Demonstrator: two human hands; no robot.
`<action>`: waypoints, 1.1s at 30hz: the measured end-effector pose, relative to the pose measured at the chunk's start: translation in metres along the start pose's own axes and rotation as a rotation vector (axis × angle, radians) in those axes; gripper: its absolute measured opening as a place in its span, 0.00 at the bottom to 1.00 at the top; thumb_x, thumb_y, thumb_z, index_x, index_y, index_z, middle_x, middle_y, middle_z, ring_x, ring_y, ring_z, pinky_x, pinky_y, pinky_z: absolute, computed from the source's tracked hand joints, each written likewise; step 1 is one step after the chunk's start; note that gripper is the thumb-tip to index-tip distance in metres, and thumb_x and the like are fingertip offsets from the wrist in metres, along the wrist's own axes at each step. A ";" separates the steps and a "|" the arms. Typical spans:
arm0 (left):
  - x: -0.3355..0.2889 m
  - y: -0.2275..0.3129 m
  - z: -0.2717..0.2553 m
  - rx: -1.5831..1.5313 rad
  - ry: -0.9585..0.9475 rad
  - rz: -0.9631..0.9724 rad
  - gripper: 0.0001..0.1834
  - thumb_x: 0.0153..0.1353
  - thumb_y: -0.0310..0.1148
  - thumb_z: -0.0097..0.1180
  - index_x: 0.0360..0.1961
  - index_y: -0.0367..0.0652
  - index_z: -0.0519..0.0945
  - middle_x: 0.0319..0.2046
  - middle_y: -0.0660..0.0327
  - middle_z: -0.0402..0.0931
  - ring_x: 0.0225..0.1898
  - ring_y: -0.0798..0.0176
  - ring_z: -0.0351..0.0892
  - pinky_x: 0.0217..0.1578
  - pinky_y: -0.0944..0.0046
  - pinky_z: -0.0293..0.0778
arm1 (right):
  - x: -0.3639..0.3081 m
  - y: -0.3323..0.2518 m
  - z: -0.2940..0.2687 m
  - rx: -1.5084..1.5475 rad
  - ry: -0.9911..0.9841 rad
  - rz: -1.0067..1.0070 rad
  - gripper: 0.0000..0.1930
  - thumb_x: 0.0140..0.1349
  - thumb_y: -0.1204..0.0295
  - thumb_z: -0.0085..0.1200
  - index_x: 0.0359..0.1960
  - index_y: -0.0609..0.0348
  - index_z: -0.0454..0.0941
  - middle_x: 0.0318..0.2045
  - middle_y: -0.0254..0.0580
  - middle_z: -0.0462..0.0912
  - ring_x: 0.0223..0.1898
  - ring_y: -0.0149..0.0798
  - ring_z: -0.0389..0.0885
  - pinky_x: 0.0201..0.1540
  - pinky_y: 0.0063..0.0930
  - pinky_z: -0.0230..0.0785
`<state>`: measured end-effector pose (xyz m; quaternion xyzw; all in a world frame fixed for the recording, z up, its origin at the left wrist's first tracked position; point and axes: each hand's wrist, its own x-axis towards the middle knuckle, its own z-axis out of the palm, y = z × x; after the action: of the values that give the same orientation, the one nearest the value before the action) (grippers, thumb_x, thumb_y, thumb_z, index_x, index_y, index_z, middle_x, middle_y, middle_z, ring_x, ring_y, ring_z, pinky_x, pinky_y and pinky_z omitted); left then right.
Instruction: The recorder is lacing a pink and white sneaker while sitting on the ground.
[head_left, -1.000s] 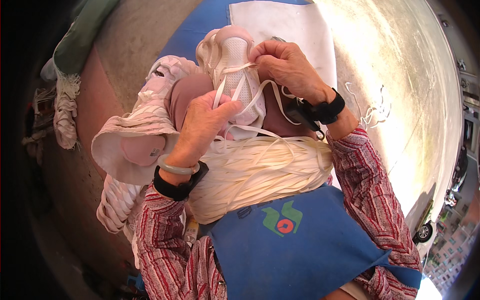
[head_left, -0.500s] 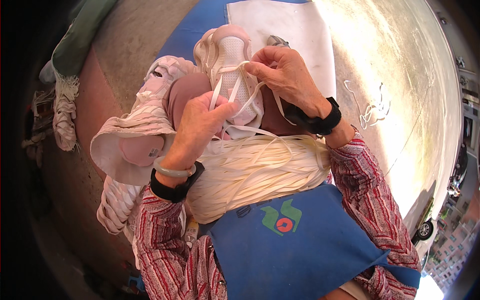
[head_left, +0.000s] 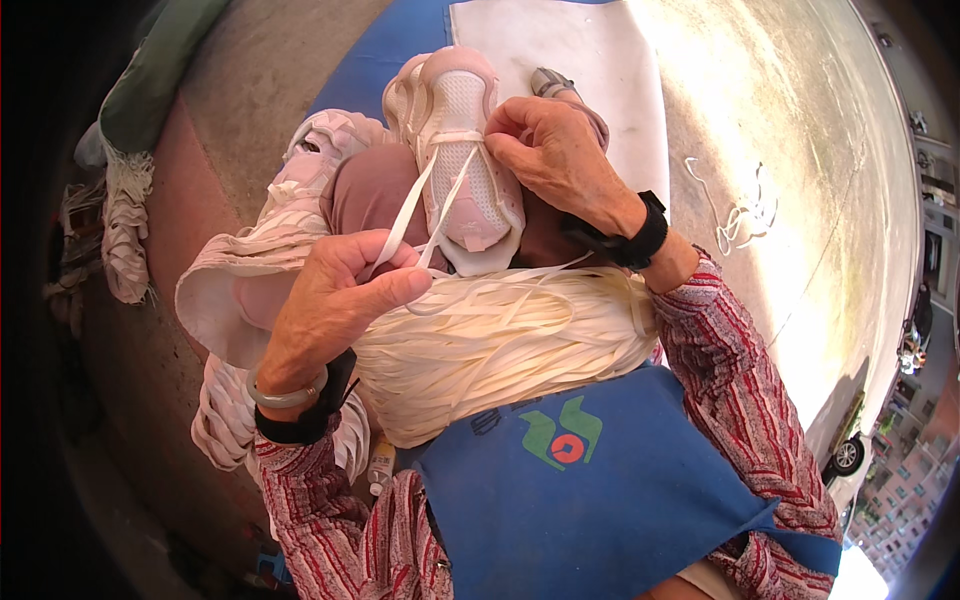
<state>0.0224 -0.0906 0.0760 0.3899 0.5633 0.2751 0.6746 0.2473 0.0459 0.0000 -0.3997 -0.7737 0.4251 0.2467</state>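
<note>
The white and pink shoe upper [head_left: 455,170] lies lengthwise on the person's lap, between the two hands and ahead of the left one, with a second upper [head_left: 398,105] partly hidden behind its left side. A flat white lace [head_left: 407,213] crosses its front, and two strands run from there down toward the left hand [head_left: 340,295]. That hand is nearer the body than the upper and apart from it, back upward, thumb extended to the right, fingers curled; it grips the lace between thumb and fingers. The right hand [head_left: 560,150] is at the upper's right edge, wrist bent, forearm angled in from the right, fingers curled inward. Its thumb and forefinger meet at that edge; whether they pinch the lace or the upper cannot be determined. Just below the upper, a thick bundle of cream laces [head_left: 510,345] lies across the lap, above the blue apron [head_left: 590,490]. Stacked shoe uppers [head_left: 240,250] stand left of the lap. Further out, a white sheet [head_left: 610,60] extends beyond the right hand, and loose laces [head_left: 735,225] lie on the floor [head_left: 800,120] to the right.
</note>
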 end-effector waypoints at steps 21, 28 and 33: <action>0.040 -0.058 0.060 -0.482 0.277 -0.132 0.19 0.71 0.46 0.52 0.43 0.39 0.78 0.15 0.74 0.60 0.17 0.78 0.59 0.30 0.70 0.72 | -0.006 0.007 -0.012 -0.189 0.013 -0.149 0.12 0.55 0.73 0.49 0.36 0.71 0.77 0.30 0.65 0.80 0.32 0.62 0.80 0.39 0.44 0.72; 0.036 -0.055 0.052 -0.474 0.228 -0.117 0.20 0.70 0.48 0.52 0.39 0.38 0.78 0.16 0.73 0.61 0.17 0.77 0.57 0.26 0.72 0.69 | -0.013 0.003 -0.007 -0.149 0.024 -0.106 0.12 0.58 0.73 0.51 0.37 0.72 0.77 0.28 0.59 0.80 0.31 0.54 0.81 0.38 0.40 0.72; 0.011 -0.043 0.047 -0.246 0.179 -0.009 0.19 0.73 0.45 0.47 0.37 0.39 0.77 0.15 0.72 0.61 0.18 0.77 0.59 0.30 0.70 0.73 | -0.016 0.002 -0.006 -0.069 -0.002 -0.083 0.13 0.58 0.70 0.52 0.33 0.73 0.76 0.27 0.60 0.81 0.32 0.57 0.82 0.38 0.43 0.73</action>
<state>0.0674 -0.1151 0.0368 0.2757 0.5849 0.3730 0.6654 0.2615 0.0359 0.0005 -0.3751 -0.8041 0.3878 0.2496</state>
